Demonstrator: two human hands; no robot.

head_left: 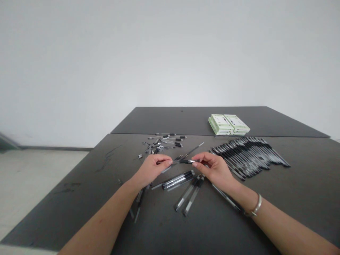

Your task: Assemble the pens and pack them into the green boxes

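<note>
A clear-barrelled pen (183, 161) with a dark grip is stretched level between my two hands, above the table. My left hand (155, 166) pinches its left end, and my right hand (212, 165) pinches the right end, where a silvery tip part shows. Just below lie several pen barrels (177, 180) side by side, and a few more barrels (190, 196) slant toward me. Beyond my left hand is a loose heap of pen parts (167, 141). Further thin parts (139, 202) lie partly hidden under my left forearm.
A long row of pens (249, 156) lies side by side to the right of my right hand. Behind it, pale green boxes (230, 124) are stacked by the seam of the dark table (79, 198). A white wall (170, 53) stands behind.
</note>
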